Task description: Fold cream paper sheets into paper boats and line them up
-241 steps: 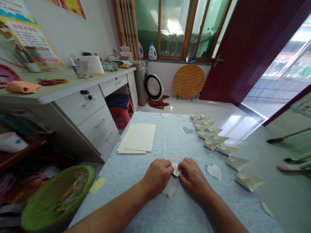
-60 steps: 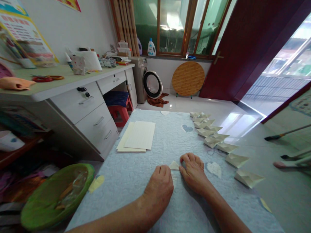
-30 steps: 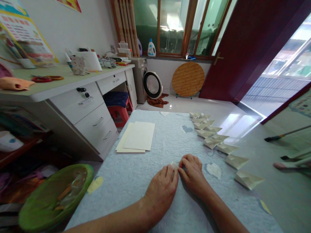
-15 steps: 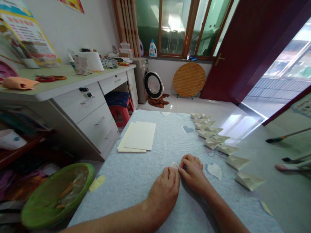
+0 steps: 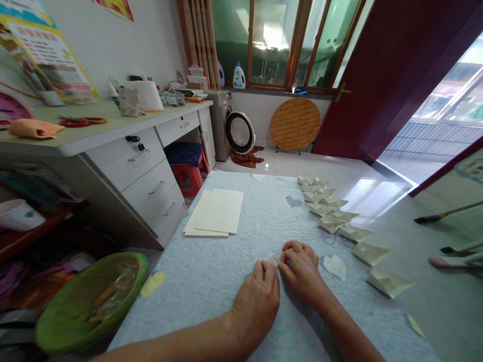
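A small folded piece of white paper [image 5: 272, 258] shows between my two hands, low over the cloth-covered table [image 5: 211, 281]. My left hand [image 5: 260, 291] is closed on its near left side, fingertips pressed together. From the right, my right hand [image 5: 300, 264] pinches the paper's edge with curled fingers. Most of the paper is hidden under the fingers, so its folded shape cannot be made out. Along the table's right edge runs a row of several folded paper boats [image 5: 372, 253]. A stack of blank paper sheets [image 5: 221, 211] lies at the far left of the table.
A green basket [image 5: 139, 281] with plastic bags inside stands left of the table. Beyond it is a white desk [image 5: 139, 166] with drawers, and a red stool [image 5: 190, 176] under it. A washing machine [image 5: 221, 125] has its door open at the back.
Both hands stay almost in place on the folded paper, with only slight finger movement. The whole view has shifted a little.
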The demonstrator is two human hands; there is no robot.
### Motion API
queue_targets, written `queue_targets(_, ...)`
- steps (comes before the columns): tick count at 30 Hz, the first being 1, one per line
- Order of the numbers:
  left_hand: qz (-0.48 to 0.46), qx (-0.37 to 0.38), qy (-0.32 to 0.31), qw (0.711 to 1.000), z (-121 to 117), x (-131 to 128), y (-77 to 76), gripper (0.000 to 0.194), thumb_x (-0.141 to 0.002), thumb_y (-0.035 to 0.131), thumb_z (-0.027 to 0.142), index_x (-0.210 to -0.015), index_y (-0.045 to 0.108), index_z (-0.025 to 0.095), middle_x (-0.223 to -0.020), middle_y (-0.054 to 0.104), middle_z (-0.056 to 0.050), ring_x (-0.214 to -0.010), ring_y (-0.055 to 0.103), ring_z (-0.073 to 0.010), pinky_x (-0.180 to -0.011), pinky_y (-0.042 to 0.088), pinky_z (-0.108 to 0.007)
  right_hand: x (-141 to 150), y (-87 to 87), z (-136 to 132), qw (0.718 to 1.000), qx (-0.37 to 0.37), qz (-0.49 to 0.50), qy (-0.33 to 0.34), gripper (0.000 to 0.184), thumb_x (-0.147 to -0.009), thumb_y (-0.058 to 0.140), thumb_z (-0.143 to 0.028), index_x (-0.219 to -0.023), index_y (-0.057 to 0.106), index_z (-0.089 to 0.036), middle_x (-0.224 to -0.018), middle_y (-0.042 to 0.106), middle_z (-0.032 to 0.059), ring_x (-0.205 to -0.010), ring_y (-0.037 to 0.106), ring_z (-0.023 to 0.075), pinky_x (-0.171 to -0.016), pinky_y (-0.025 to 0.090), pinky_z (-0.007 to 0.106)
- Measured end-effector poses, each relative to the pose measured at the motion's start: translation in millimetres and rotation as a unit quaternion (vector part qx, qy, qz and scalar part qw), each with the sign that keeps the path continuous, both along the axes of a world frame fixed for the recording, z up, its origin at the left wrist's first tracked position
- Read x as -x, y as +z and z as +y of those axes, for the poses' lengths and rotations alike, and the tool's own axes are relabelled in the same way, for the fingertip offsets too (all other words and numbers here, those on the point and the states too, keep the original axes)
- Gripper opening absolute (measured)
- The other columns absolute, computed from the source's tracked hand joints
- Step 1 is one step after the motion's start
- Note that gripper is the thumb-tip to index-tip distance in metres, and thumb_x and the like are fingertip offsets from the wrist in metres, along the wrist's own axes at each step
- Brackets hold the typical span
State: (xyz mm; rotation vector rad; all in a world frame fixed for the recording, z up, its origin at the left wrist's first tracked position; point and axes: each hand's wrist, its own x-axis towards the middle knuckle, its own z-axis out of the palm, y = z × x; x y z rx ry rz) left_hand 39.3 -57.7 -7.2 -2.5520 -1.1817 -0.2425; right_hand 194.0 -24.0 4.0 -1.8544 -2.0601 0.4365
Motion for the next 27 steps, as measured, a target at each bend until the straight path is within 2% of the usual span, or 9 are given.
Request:
queue_targets(8, 0.045, -0.024, -0.001, 0.999, -0.8, -3.2, -3.9, 0.042, -0.083, 0.057, 0.011, -0.123, 0.064, 0.001, -0.106, 0.064, -0.018, -0.093, 0.062, -0.0252, -0.073, 0.057, -0.033, 0.5, -1.4, 1.5, 1.000, 0.008, -0.028, 0.002, 0.020, -0.089, 0.052, -0.025, -0.073, 0.064, -0.021, -0.111, 0.064, 0.0030, -0.109, 0.049, 0.0257, -0.096, 0.029, 0.044)
queue_targets(16, 0.076, -0.019, 0.005, 0.997, -0.7, -3.7, -3.3, 0.040, -0.085, 0.055, 0.011, -0.123, 0.064, 0.004, -0.106, 0.062, -0.018, -0.093, 0.061, -0.0243, -0.071, 0.056, -0.033, 2.8, -4.9, 3.9, 0.997, -0.002, -0.080, 0.003, 0.020, -0.089, 0.052, -0.026, -0.075, 0.065, -0.021, -0.111, 0.063, 0.0046, -0.109, 0.049, 0.0265, -0.096, 0.030, 0.045)
queue_targets(27, 0.091, 0.000, 0.008, 0.996, -1.0, -4.7, 0.1, 0.041, -0.089, 0.052, 0.013, -0.127, 0.062, 0.003, -0.110, 0.064, -0.020, -0.093, 0.063, -0.0251, -0.066, 0.057, -0.030, 3.0, 0.5, 2.2, 0.998, 0.000, -0.065, -0.002, 0.020, -0.089, 0.054, -0.027, -0.073, 0.063, -0.021, -0.109, 0.062, 0.0066, -0.107, 0.049, 0.0264, -0.096, 0.031, 0.043)
